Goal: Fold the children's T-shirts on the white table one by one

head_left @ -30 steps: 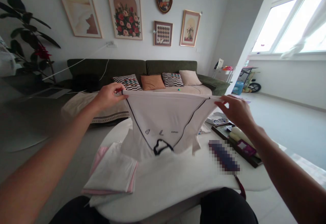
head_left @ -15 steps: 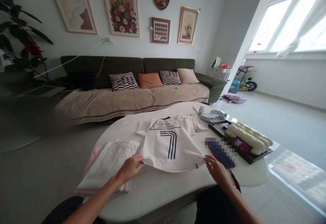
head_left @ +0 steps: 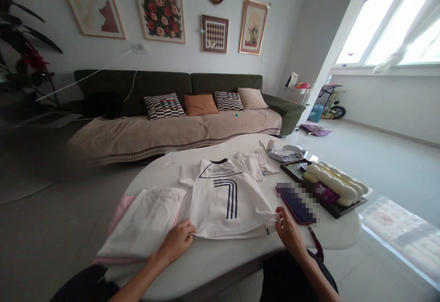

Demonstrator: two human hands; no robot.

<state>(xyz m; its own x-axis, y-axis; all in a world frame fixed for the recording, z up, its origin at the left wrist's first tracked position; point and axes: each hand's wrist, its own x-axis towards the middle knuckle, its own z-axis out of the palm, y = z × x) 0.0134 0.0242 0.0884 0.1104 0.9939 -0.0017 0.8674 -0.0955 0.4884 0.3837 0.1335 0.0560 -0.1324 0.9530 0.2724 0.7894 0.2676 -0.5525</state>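
Note:
A white T-shirt [head_left: 211,205] with a dark number 7 and lettering lies spread on the white table [head_left: 192,265], its dark-edged collar away from me. My left hand [head_left: 180,238] pinches the left corner of its hem. At the right corner of the hem, the fingers of my right hand [head_left: 287,228] are closed on the cloth. The hem lies close to the tabletop, and the cloth near my right fingers is bunched. Left of the shirt is a pile of white and pink folded clothing [head_left: 140,224], close to my left forearm.
A dark phone-like item [head_left: 297,205], partly blurred out, lies right of the shirt. Beyond it a dark tray [head_left: 338,212] carries a pale, puffy object [head_left: 333,183]. Another white garment [head_left: 252,164] and a silvery packet [head_left: 288,153] lie farther back. A sofa [head_left: 165,137] stands behind the table.
The shirt's hem has come down nearer the tabletop and slightly toward me, with both hands still on its corners. The shirt lies flatter, and the camera view has shifted a little.

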